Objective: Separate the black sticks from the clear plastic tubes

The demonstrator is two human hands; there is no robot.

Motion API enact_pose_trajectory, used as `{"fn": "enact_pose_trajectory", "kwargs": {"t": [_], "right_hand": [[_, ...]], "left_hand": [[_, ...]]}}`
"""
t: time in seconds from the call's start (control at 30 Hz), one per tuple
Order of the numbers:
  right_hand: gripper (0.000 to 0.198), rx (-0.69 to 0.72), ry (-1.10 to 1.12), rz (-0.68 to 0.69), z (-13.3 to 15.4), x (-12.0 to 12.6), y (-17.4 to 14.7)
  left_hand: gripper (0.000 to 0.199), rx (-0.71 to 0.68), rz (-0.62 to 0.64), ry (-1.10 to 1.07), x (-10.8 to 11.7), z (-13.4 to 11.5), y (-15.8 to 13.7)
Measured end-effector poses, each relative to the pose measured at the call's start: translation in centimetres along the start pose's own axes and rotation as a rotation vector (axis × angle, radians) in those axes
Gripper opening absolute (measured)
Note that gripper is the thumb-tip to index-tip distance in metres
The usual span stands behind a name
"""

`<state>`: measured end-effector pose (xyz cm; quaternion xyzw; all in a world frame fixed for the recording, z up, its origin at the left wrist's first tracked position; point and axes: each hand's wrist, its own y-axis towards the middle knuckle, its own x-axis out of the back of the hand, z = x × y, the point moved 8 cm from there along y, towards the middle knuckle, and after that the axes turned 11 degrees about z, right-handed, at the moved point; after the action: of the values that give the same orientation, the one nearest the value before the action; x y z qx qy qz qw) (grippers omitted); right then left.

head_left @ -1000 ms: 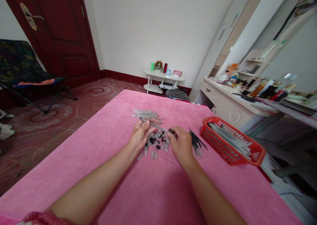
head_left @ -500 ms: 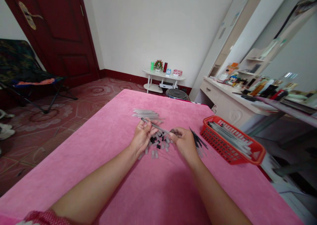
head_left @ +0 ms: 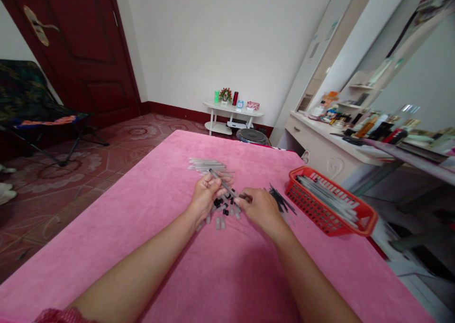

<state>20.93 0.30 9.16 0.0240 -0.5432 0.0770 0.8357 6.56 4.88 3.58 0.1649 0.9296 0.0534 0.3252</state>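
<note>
A slim grey pen (head_left: 223, 183) with a dark upper end slants between my two hands. My left hand (head_left: 204, 196) is closed around its barrel, thumb on top. At the pen's lower end, the thumb and fingers of my right hand (head_left: 261, 208) are pinched together; the exact grip there is too small to see. Beneath the hands lie several clear pen caps (head_left: 220, 223) and small black plugs (head_left: 225, 212). Beyond my left hand is a pile of pale, clear pen barrels (head_left: 206, 164). Thin dark refills (head_left: 282, 202) lie right of my right hand.
A red basket (head_left: 316, 213) holding several pens stands on the right of the pink-covered table (head_left: 152, 195). A dresser (head_left: 323, 147) with bottles is beyond it. A folding chair (head_left: 46, 109) is at the left, and a low white stand (head_left: 232, 107) by the wall.
The pen has tilted more steeply, its lower end swinging toward me. My right hand has moved slightly left and closer to my left hand. The whole view has shifted a little.
</note>
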Motion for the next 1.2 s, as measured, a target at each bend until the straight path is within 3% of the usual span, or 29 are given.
{"fn": "enact_pose_trajectory", "kwargs": {"t": [0.23,0.37,0.5,0.6,0.7,0.8,0.87,0.97,1.07,1.2], "right_hand": [[0.015,0.152,-0.092,-0.087,1.8,-0.4,-0.4],[0.017,0.131,-0.018,-0.065,0.7,0.5,0.1],[0.025,-0.064,-0.013,-0.331,-4.3,6.2,-0.5],[0.034,-0.312,-0.095,-0.504,-9.4,10.7,-2.3],[0.037,-0.589,-0.162,-0.512,-13.9,13.1,-4.4],[0.036,-0.680,-0.187,-0.511,-16.0,13.8,-5.4],[0.036,-0.627,-0.190,-0.577,-15.8,13.9,-5.2],[0.034,-0.400,-0.124,-0.633,-13.5,12.8,-3.6],[0.026,-0.127,-0.030,-0.478,-10.0,9.5,-0.9],[0.022,0.002,-0.020,-0.269,-5.7,4.2,0.9]], "left_hand": [[0.037,0.065,0.081,0.103,-1.2,0.9,-0.2],[0.035,-0.038,0.115,0.418,-1.1,-0.7,0.3],[0.029,-0.258,0.064,1.013,0.7,-3.7,1.1],[0.036,-0.297,0.090,1.377,2.4,-4.0,1.8],[0.044,-0.261,0.146,1.535,4.0,-3.1,2.3],[0.047,-0.192,0.165,1.590,5.3,-2.1,2.8],[0.048,-0.189,0.191,1.596,5.5,-1.8,2.9],[0.045,-0.256,0.213,1.602,5.1,-1.9,3.0],[0.033,-0.298,0.247,1.618,4.5,-2.1,3.1],[0.030,-0.303,0.236,1.661,4.2,-2.5,2.8]]}}
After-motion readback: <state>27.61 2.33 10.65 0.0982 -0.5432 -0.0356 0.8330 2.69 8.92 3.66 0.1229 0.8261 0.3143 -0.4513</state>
